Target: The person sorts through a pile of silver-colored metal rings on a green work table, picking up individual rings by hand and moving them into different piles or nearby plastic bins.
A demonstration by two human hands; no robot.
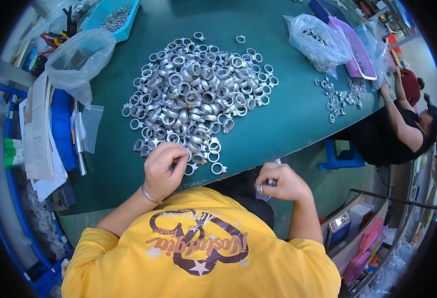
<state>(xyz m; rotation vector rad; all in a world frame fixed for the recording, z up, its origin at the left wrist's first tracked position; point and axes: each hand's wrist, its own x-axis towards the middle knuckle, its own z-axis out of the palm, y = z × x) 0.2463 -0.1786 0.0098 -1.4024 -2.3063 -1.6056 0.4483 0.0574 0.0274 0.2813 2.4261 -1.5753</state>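
A large heap of silver metal rings (pixel 193 89), each with a small lug, is spread over the green table (pixel 258 134). At the heap's near edge is my left hand (pixel 164 169), its fingers curled together and their tips against the rings. Whether a ring is pinched in it is hidden. My right hand (pixel 283 183) is closed just off the table's near edge, to the right of the heap. Grey metal shows between its fingers, and a pale tip sticks up above them; the kind of thing cannot be made out.
A turquoise bin (pixel 135 22) of small metal parts stands far left, beside a clear plastic bag (pixel 96 49). Papers (pixel 37 129) and a blue tray (pixel 62 124) line the left edge. Far right are a bagged batch (pixel 303 44), a pink bin (pixel 345 37) and a co-worker (pixel 397 134).
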